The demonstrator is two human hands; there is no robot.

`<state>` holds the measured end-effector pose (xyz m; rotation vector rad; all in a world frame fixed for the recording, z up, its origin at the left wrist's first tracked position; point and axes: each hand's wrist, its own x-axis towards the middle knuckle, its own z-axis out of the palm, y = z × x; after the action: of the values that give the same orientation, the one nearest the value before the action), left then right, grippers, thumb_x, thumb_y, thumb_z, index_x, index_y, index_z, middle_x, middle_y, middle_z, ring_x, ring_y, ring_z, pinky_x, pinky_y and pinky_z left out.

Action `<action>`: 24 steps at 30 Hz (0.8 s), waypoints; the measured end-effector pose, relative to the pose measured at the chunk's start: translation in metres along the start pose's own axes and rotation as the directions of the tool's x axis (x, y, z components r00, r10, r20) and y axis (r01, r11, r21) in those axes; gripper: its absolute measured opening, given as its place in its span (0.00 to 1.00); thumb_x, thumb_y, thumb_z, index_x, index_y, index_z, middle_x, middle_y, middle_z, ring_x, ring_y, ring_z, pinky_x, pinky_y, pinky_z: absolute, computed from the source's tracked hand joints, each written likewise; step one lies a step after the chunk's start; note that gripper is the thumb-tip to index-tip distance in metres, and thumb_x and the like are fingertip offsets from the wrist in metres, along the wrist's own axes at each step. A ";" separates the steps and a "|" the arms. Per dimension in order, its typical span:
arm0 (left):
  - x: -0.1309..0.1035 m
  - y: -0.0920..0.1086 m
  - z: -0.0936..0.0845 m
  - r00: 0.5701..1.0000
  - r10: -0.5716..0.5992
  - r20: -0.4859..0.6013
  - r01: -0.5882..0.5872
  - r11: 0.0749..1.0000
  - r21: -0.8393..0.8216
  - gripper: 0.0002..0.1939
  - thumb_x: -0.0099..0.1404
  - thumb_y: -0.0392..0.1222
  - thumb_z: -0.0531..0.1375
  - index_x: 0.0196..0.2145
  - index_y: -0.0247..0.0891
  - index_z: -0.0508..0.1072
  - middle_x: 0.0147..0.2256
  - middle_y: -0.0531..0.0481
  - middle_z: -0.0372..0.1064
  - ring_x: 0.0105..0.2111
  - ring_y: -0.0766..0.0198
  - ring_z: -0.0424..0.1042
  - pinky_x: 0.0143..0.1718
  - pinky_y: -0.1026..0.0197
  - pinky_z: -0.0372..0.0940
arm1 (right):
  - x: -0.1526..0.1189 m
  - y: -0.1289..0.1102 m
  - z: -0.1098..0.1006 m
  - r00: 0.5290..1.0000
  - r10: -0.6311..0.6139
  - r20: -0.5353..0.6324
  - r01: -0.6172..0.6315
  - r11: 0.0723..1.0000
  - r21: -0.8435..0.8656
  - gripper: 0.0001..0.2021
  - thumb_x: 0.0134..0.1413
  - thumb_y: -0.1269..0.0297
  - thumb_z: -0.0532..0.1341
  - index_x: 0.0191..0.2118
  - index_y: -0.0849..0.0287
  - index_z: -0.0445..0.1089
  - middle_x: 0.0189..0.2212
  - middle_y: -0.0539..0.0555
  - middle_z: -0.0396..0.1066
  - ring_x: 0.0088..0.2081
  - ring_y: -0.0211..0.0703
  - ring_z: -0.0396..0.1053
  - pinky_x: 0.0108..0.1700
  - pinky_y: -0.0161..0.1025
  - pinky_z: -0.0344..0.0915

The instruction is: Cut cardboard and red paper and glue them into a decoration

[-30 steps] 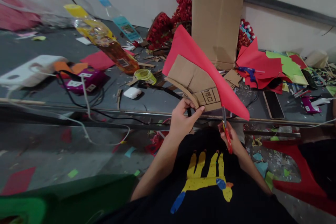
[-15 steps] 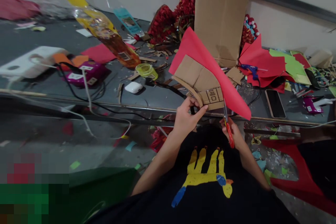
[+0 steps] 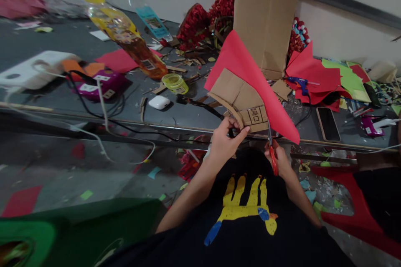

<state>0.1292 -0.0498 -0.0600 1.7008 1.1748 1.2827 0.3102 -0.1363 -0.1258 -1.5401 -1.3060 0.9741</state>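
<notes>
My left hand (image 3: 227,139) pinches the near edge of a curved piece of cardboard (image 3: 242,91) with printed marks on it. A sheet of red paper (image 3: 250,64) lies against the back of the cardboard and sticks out beyond its far and right sides. In my right hand (image 3: 280,158) is a pair of red-handled scissors (image 3: 273,160), fingers closed round the handles. The blades point up at the right edge of the cardboard, where it meets the red paper. How far apart the blades stand, I cannot make out.
Bottles (image 3: 128,37), an open jar (image 3: 175,83), a white earbud case (image 3: 159,102) and scraps lie on the grey table (image 3: 125,110). Further right are a blue glue gun (image 3: 299,83), red paper (image 3: 316,73) and a phone (image 3: 328,124). A tall cardboard panel (image 3: 266,16) stands behind.
Both hands keep their hold, and the cardboard and red paper stay nearly in place. The view has shifted slightly.
</notes>
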 end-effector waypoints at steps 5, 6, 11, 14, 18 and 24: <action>-0.002 -0.002 0.000 1.000 0.013 0.012 -0.013 1.000 0.005 0.12 0.57 0.46 0.62 0.26 0.40 0.62 0.26 0.55 0.62 0.28 0.66 0.64 0.32 0.64 0.60 | -0.001 0.002 0.000 0.999 0.033 0.001 -0.033 0.999 -0.019 0.15 0.47 0.55 0.63 0.38 0.58 0.67 0.25 0.47 0.67 0.25 0.35 0.62 0.28 0.32 0.57; -0.002 -0.003 0.000 1.000 0.022 0.018 -0.022 1.000 0.001 0.12 0.57 0.46 0.62 0.26 0.40 0.62 0.26 0.55 0.62 0.28 0.66 0.64 0.32 0.64 0.60 | -0.001 0.000 0.000 0.999 0.033 0.002 -0.033 0.999 -0.019 0.15 0.47 0.55 0.63 0.38 0.58 0.66 0.25 0.46 0.67 0.25 0.35 0.62 0.28 0.32 0.57; -0.002 -0.003 -0.001 0.999 0.032 0.036 -0.032 1.000 -0.001 0.13 0.56 0.46 0.62 0.26 0.39 0.62 0.25 0.56 0.61 0.27 0.68 0.64 0.31 0.65 0.60 | -0.001 -0.004 0.002 0.999 0.039 -0.024 -0.040 0.999 -0.029 0.14 0.45 0.57 0.62 0.37 0.58 0.65 0.25 0.46 0.66 0.24 0.34 0.61 0.29 0.32 0.57; -0.002 -0.002 -0.001 0.999 0.014 0.041 -0.014 1.000 -0.001 0.13 0.56 0.47 0.62 0.26 0.39 0.61 0.25 0.56 0.61 0.27 0.68 0.64 0.31 0.65 0.60 | -0.001 -0.004 0.001 0.998 0.064 -0.018 -0.065 0.996 -0.065 0.12 0.44 0.58 0.62 0.35 0.58 0.64 0.23 0.46 0.65 0.24 0.34 0.61 0.29 0.32 0.56; -0.001 -0.001 -0.003 0.998 0.023 0.058 -0.024 1.000 0.006 0.13 0.56 0.47 0.62 0.26 0.39 0.61 0.24 0.56 0.62 0.26 0.68 0.64 0.30 0.65 0.61 | -0.002 -0.003 -0.004 1.000 0.020 0.010 -0.019 0.995 -0.097 0.11 0.46 0.59 0.60 0.36 0.58 0.64 0.25 0.47 0.65 0.25 0.35 0.61 0.29 0.32 0.57; 0.002 -0.006 -0.008 0.993 0.041 0.111 -0.044 0.999 0.023 0.13 0.56 0.47 0.62 0.26 0.39 0.61 0.24 0.55 0.63 0.25 0.67 0.65 0.30 0.65 0.62 | -0.001 -0.006 -0.006 1.000 -0.018 0.018 0.020 0.986 -0.165 0.10 0.47 0.59 0.60 0.35 0.58 0.63 0.24 0.47 0.65 0.24 0.35 0.60 0.28 0.32 0.56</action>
<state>0.1202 -0.0454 -0.0625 1.8001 1.0999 1.1875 0.3139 -0.1376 -0.1177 -1.6440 -1.4410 0.8862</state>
